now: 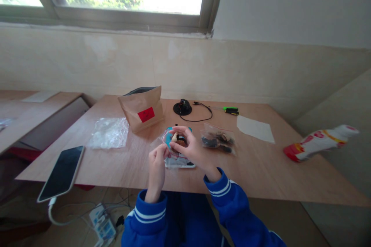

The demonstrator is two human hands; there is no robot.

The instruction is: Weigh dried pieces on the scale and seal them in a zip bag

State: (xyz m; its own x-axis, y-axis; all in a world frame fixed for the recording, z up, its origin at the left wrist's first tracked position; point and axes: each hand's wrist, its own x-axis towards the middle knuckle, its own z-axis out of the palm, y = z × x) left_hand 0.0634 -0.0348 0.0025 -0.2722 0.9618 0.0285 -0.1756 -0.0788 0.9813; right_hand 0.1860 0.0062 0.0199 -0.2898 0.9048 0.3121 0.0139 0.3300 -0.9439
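Observation:
My right hand (188, 142) curls its thumb and fingers around a brown and cream piece (175, 137) that looks dried; its exact kind is too small to tell. Beside it, my left hand (158, 158) pinches the edge of a clear plastic bag (158, 141). Both hands are close together over a flat blue and white object (189, 165), largely hidden beneath the hands and the plastic. To the right of my right hand lies a clear zip bag (218, 141) with several dark, dried-looking pieces in it.
Behind stand a brown paper pouch (142, 110), a black round base (182, 107) with a cable, and screwdrivers (231, 110). Crumpled plastic (108, 133) and a phone (62, 171) overhanging the table edge lie left. White paper (255, 128) and a tilted bottle (317, 143) are right.

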